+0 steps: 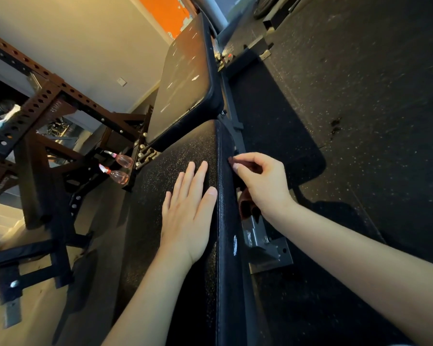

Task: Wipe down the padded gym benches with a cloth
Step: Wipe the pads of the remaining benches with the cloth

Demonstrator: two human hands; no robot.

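Wiping the right flank of the near pad (175, 151) looks to me like the step in hand. My left hand (188, 216) lies flat on the pad's top, fingers straight and slightly spread, steadying rather than gripping. My right hand (263, 181) sits against the pad's right edge, fingers curled, thumb and forefinger pinched on something dark pressed to the seam. I take that for the cloth (246, 208), a dull reddish fold of which shows just under the wrist, but it is dim there and I cannot be sure.

The far pad (183, 78) lies beyond, end to end with the near one, its top marked with pale streaks; I judge it not yet wiped. Two spray bottles (119, 177) sit to the left by the rack (35, 106), well apart from both hands.

The next move calls for drawing the pinched cloth along the side seam, keeping it flat on the vinyl, then spreading it under an open palm for the top. The left hand must lift off for that, since it covers part of what needs wiping.
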